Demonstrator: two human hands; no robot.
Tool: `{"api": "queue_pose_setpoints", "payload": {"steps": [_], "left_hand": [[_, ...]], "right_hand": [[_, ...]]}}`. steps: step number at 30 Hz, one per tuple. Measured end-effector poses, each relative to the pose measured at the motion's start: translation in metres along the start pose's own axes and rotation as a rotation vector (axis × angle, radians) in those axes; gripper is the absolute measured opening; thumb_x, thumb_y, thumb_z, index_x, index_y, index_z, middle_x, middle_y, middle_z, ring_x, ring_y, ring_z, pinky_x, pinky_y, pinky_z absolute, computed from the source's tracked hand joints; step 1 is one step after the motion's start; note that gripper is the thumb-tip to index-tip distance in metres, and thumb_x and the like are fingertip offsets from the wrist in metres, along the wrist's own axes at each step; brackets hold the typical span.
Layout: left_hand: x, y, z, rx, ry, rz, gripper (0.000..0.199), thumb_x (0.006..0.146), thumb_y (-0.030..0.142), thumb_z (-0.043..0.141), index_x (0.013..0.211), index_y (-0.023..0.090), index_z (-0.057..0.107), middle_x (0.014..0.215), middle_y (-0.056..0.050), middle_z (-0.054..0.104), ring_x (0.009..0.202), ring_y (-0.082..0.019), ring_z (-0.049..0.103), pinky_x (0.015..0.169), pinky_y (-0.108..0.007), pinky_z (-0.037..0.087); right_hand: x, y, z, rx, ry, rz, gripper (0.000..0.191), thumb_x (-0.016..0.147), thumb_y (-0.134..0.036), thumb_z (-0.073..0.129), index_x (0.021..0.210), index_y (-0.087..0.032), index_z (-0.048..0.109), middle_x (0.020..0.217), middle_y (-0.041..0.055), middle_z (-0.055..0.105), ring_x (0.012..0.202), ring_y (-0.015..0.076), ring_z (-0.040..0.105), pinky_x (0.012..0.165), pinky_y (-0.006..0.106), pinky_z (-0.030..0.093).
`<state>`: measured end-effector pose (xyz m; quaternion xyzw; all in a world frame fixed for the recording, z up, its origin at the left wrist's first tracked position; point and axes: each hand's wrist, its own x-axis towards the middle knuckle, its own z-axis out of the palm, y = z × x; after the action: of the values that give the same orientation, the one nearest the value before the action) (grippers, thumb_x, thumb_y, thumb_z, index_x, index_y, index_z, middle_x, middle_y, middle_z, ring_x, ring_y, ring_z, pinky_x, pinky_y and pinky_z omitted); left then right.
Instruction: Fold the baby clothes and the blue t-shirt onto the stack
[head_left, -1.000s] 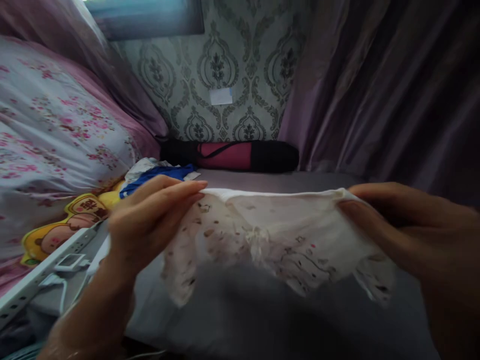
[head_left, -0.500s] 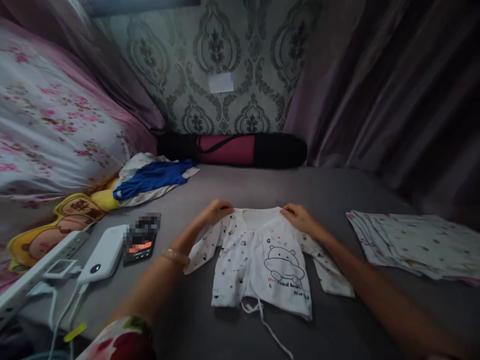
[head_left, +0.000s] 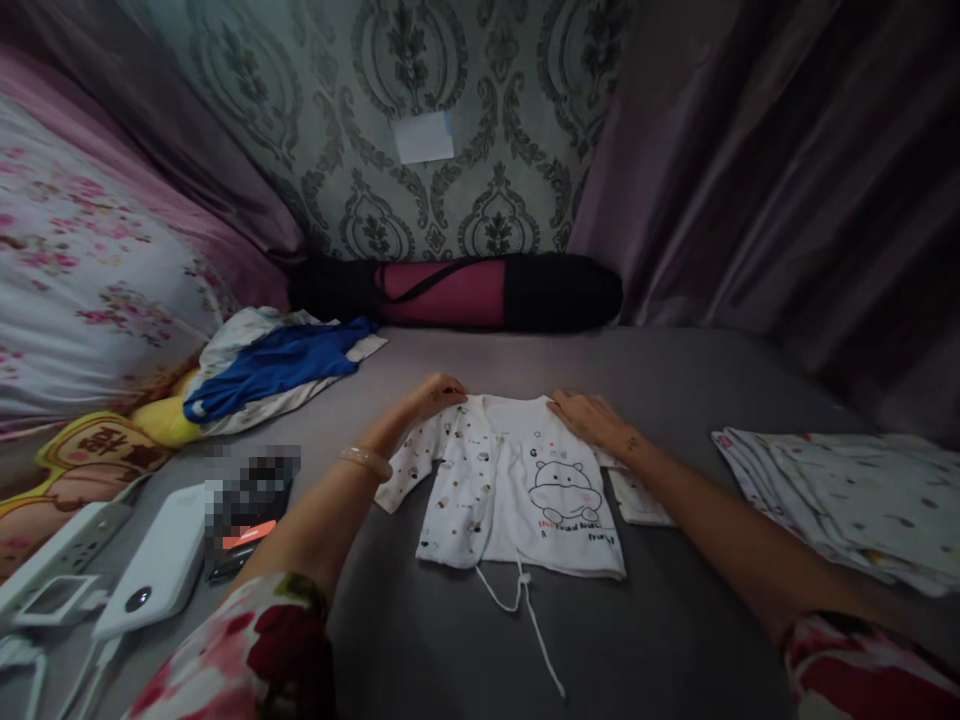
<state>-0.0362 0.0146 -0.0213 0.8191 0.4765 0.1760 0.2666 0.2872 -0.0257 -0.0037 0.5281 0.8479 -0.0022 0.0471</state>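
A small white baby shirt (head_left: pixel 517 480) lies spread on the grey bed, its neckline away from me. One front panel has small scattered prints, the other a hippo drawing with lettering. White tie strings (head_left: pixel 525 585) trail from its lower hem toward me. My left hand (head_left: pixel 437 394) holds the left shoulder, fingers closed at the cloth's edge. At the opposite shoulder, my right hand (head_left: pixel 589 415) is closed on the fabric near the collar; its fingertips are partly hidden. The right sleeve lies partly under my right forearm.
Folded printed cloths (head_left: pixel 840 495) lie at right. On the left are a white power bank (head_left: pixel 154 560), a power strip (head_left: pixel 64 550), a partly blurred phone (head_left: pixel 251 535), a yellow plush (head_left: pixel 97 450) and blue-white clothes (head_left: pixel 281 365). A black-and-red long bag (head_left: pixel 450 290) lies against the wall.
The shirt lies flatter, and its hem and right sleeve sit higher in view. My right hand has shifted slightly inward along the shoulder. The camera view has moved a little.
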Motion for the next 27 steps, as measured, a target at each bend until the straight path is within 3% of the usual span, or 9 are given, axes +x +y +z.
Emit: {"api": "queue_pose_setpoints", "payload": {"steps": [6, 12, 17, 21, 27], "left_hand": [[0.019, 0.001, -0.008, 0.098, 0.055, -0.06, 0.028, 0.079, 0.036, 0.054, 0.086, 0.014, 0.07, 0.078, -0.004, 0.068, 0.072, -0.016, 0.06, 0.068, -0.024, 0.045], [0.03, 0.001, 0.005, 0.045, 0.0, -0.185, 0.019, 0.077, 0.027, 0.05, 0.076, 0.013, 0.064, 0.059, 0.001, 0.057, 0.056, -0.011, 0.05, 0.054, -0.02, 0.04], [0.034, 0.014, 0.021, 0.058, 0.061, -0.181, 0.029, 0.085, 0.037, 0.047, 0.084, 0.014, 0.063, 0.065, 0.0, 0.06, 0.06, -0.012, 0.052, 0.056, -0.021, 0.04], [0.036, 0.022, 0.027, 0.237, 0.137, -0.186, 0.03, 0.091, 0.037, 0.042, 0.088, 0.016, 0.063, 0.082, -0.005, 0.067, 0.078, -0.016, 0.06, 0.069, -0.024, 0.044], [0.041, 0.019, 0.04, 0.412, 0.139, -0.273, 0.036, 0.097, 0.039, 0.031, 0.101, 0.015, 0.058, 0.097, -0.015, 0.067, 0.091, -0.024, 0.063, 0.077, -0.032, 0.044]], "right_hand": [[0.027, 0.014, 0.004, 0.138, 0.062, 0.062, 0.035, 0.1, -0.038, 0.03, 0.11, -0.017, 0.056, 0.11, 0.0131, 0.065, 0.097, 0.0234, 0.061, 0.079, 0.032, 0.04], [0.049, 0.019, 0.02, 0.439, 0.06, 0.153, 0.037, 0.096, -0.04, 0.037, 0.093, -0.016, 0.065, 0.09, 0.0074, 0.069, 0.078, 0.0172, 0.06, 0.065, 0.025, 0.038], [0.05, 0.005, 0.022, 0.371, 0.177, 0.117, 0.029, 0.095, -0.033, 0.04, 0.098, -0.016, 0.063, 0.102, 0.0094, 0.067, 0.089, 0.0175, 0.06, 0.074, 0.024, 0.039], [0.049, -0.002, 0.022, 0.246, 0.183, 0.168, 0.034, 0.099, -0.034, 0.032, 0.101, -0.016, 0.061, 0.106, 0.0118, 0.066, 0.095, 0.0202, 0.06, 0.079, 0.027, 0.039], [0.046, -0.007, 0.021, 0.136, 0.217, 0.162, 0.035, 0.099, -0.035, 0.029, 0.105, -0.016, 0.058, 0.109, 0.0125, 0.063, 0.101, 0.0232, 0.057, 0.082, 0.03, 0.039]]}}
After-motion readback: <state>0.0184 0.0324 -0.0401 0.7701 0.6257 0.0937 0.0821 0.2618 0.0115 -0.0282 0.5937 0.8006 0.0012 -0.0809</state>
